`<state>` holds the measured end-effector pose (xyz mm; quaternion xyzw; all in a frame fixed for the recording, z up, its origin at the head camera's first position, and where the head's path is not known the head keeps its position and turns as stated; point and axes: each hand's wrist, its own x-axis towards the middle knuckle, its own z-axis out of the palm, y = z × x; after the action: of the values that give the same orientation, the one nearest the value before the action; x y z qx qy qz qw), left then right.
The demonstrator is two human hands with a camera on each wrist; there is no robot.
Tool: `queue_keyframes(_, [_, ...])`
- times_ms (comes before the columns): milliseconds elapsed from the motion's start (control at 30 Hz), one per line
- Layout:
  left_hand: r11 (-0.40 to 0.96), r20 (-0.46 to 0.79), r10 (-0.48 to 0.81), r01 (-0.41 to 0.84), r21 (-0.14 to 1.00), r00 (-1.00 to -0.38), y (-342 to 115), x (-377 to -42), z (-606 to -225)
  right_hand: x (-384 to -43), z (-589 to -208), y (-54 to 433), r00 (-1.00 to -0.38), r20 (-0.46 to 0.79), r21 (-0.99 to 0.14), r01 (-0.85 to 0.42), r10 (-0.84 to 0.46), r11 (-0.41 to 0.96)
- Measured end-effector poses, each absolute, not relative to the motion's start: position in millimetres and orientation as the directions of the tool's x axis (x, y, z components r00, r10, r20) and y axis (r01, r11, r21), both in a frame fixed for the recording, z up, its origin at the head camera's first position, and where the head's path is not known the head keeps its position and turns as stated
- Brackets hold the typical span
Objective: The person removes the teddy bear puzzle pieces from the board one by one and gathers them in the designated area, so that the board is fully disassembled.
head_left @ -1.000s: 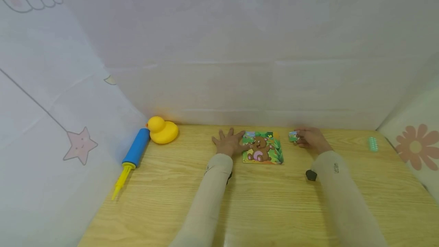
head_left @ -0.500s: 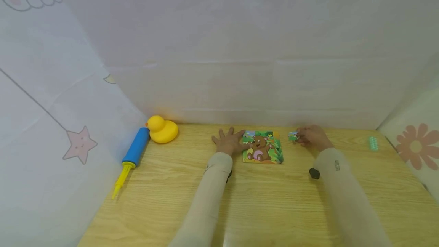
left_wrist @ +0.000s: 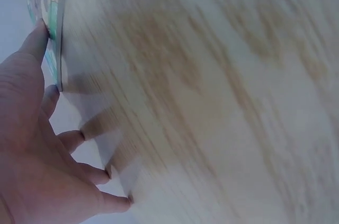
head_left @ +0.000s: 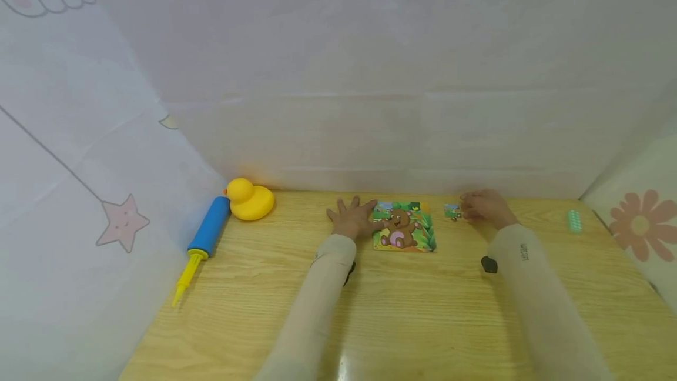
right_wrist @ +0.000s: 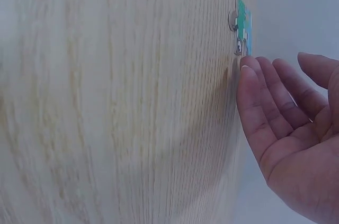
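A square puzzle with a brown bear picture lies on the table. My left hand is spread flat at its left side; in the left wrist view, the thumb rests on the puzzle and the other fingers touch the table. To the puzzle's right lies a small joined cluster of jigsaw pieces, green and blue, also seen in the right wrist view as thin pieces with a rounded knob. My right hand is just right of the cluster, fingers loosely bent and holding nothing, fingertips close to its edge.
A yellow rubber duck and a blue and yellow hand pump lie at the left. Far right is a small mint-green bumpy item. A pale cloth wall rises behind the wooden table.
My right hand has let go of the small jigsaw cluster and drawn slightly right, leaving it on the table. The left hand keeps its place on the bear puzzle.
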<state>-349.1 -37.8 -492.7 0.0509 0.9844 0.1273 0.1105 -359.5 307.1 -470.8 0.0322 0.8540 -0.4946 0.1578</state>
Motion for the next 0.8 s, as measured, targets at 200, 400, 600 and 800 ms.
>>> queue_keyframes(200, [0.952,-0.196,0.149,0.088,0.293,-0.969,-37.0,-349.2,-490.5,-365.8,-475.9,301.9,-0.954,-0.279,-0.847,0.189,-0.112,0.497])
queue_keyframes(400, [0.949,-0.173,0.142,0.085,0.303,-0.975,-32.5,-348.5,-491.4,-366.5,-473.9,284.9,-0.956,-0.269,-0.841,0.175,-0.115,0.512])
queue_keyframes(600, [0.956,-0.128,0.146,0.107,0.273,-0.981,-23.7,-344.6,-488.2,-365.8,-471.1,262.8,-0.957,-0.255,-0.874,0.167,-0.138,0.456])
queue_keyframes(800, [0.954,-0.143,0.127,0.081,0.290,-0.982,-14.2,-343.6,-486.0,-371.7,-474.7,244.5,-0.960,-0.238,-0.900,0.162,-0.146,0.406])
